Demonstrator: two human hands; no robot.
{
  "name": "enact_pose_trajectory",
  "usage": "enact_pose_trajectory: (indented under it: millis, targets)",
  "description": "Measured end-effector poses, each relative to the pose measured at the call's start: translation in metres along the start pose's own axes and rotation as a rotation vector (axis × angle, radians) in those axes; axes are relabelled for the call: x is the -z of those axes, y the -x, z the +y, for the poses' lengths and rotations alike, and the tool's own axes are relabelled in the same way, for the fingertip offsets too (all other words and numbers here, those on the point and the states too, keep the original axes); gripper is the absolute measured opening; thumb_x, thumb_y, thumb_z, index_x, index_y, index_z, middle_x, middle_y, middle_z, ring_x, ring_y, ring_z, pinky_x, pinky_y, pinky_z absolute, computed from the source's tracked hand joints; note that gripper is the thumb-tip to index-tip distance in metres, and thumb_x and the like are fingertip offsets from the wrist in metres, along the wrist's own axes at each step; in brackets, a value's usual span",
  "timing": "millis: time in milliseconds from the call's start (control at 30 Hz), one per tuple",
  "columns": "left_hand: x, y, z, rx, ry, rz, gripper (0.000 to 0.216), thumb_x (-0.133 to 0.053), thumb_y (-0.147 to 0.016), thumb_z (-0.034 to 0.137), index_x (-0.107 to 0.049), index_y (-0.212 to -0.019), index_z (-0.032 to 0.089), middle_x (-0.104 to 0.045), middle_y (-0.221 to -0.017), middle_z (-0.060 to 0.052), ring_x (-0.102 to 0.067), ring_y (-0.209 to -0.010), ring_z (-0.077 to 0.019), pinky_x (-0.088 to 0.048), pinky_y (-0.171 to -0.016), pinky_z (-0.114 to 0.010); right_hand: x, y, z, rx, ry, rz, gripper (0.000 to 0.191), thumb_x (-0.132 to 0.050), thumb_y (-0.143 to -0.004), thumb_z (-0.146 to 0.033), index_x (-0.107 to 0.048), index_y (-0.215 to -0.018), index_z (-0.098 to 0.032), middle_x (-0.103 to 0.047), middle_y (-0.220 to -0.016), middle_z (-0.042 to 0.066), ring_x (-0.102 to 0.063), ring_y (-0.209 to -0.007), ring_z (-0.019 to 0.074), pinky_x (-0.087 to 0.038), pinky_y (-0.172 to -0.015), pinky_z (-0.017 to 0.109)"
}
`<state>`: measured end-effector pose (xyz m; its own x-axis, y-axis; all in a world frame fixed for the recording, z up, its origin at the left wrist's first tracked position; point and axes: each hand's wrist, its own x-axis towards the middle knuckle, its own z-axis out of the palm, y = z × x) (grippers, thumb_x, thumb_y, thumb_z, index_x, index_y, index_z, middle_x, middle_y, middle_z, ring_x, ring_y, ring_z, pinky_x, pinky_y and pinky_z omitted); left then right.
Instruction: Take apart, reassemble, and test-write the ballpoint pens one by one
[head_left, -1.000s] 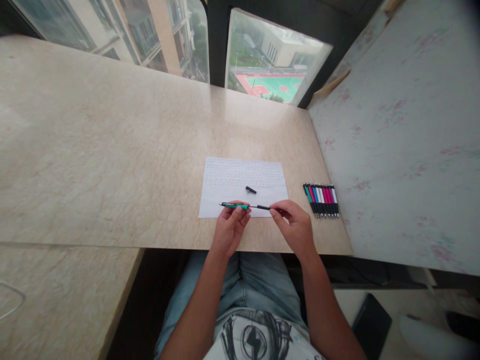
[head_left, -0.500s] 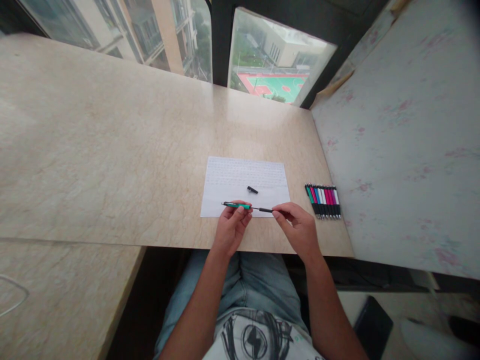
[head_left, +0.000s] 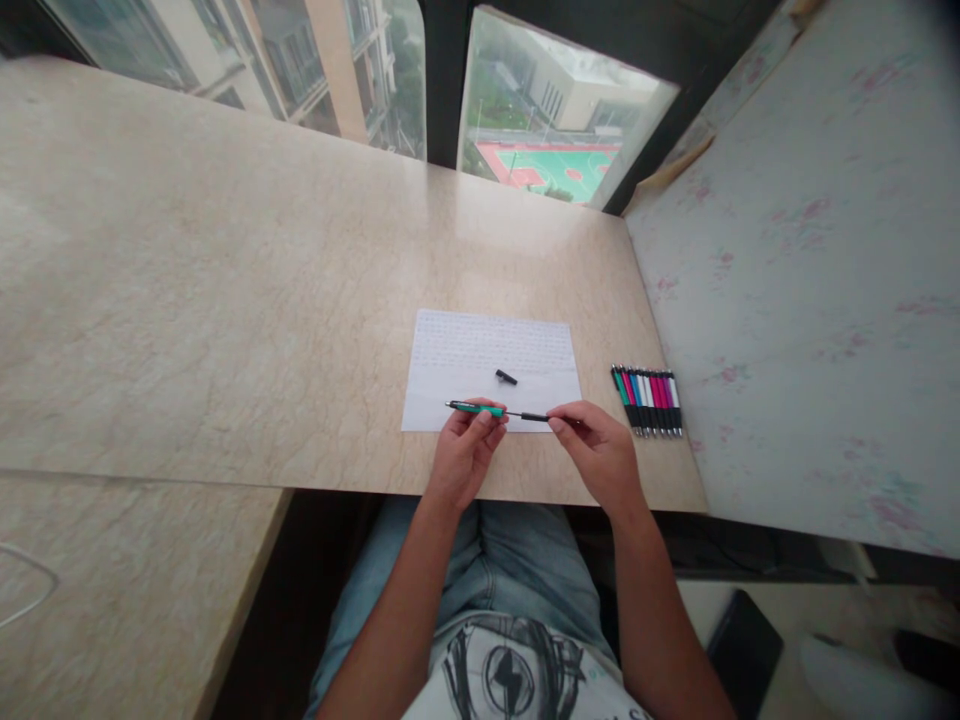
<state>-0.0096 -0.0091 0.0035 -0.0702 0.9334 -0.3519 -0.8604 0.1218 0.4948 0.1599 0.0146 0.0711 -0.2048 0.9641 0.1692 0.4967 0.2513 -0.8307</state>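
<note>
My left hand (head_left: pixel 466 450) is closed around a green pen barrel (head_left: pixel 480 408), its clip end pointing left. A thin dark refill (head_left: pixel 513 413) runs out of the barrel's right end into a black grip section (head_left: pixel 534 417). Thumb and fingers of my right hand (head_left: pixel 596 450) pinch that black section at its right end. Both parts are held nearly level over the lower edge of a sheet of paper (head_left: pixel 442 390) with lines of writing on its upper half. A small black pen cap (head_left: pixel 506 377) lies on the sheet, just beyond the pen.
A row of several colored pens (head_left: pixel 649 402) lies side by side at the right, near the flowered wall (head_left: pixel 810 330). The stone-patterned counter (head_left: pixel 262 300) reaches to the window. A white cable (head_left: pixel 37 575) curves at the lower left.
The view has shifted slightly. Both hands keep their hold on the pen parts, and the gap between barrel and grip section looks about the same.
</note>
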Motion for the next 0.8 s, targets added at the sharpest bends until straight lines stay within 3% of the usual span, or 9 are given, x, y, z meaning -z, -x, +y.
enact_pose_trajectory:
  millis: [300,800]
  targets:
    - [0.002,-0.001,-0.001,0.002,0.028,0.0,0.022,-0.08,-0.074,0.021,-0.069,-0.092,0.018,-0.074,-0.094,-0.003,-0.069,-0.081,-0.0105,-0.054,-0.078,-0.022,0.004,0.003,0.006,0.032,0.046,0.09,0.009,-0.063,-0.088,-0.029,-0.071,-0.089,-0.024,-0.07,-0.09,0.005,-0.065,-0.082,0.0195,-0.053,-0.07,0.033]
    - [0.001,0.0,-0.001,0.001,0.032,-0.002,0.021,-0.08,-0.074,0.022,-0.069,-0.091,0.018,-0.073,-0.094,-0.003,-0.069,-0.08,-0.0098,-0.054,-0.077,-0.021,0.002,0.009,0.016,-0.075,-0.067,0.135,0.011,-0.066,-0.086,-0.032,-0.071,-0.089,-0.023,-0.07,-0.089,0.004,-0.065,-0.083,0.0199,-0.054,-0.074,0.034]
